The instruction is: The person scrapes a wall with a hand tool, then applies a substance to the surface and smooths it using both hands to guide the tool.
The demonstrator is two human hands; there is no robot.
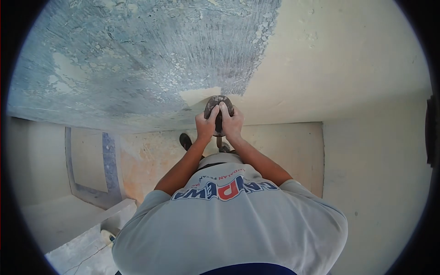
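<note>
- Wall (pixel 151 50): patchy blue-grey left, cream right.
- Left hand (pixel 205 123): gripping one side of the tool (pixel 218 124).
- Tool: near the colour border; best kept flat.
- Right hand (pixel 233 123): gripping too; even pressure should help.

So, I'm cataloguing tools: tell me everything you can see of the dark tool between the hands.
The dark tool is brownish-black with a rounded, oval outline, its far end smeared with pale dust. Its material can't be told for sure. The left hand and right hand grip its sides, thumbs on top, pointing away from the body. It is held up at the wall; whether it touches is unclear. A curved brown piece shows below it, perhaps part of it.
</note>
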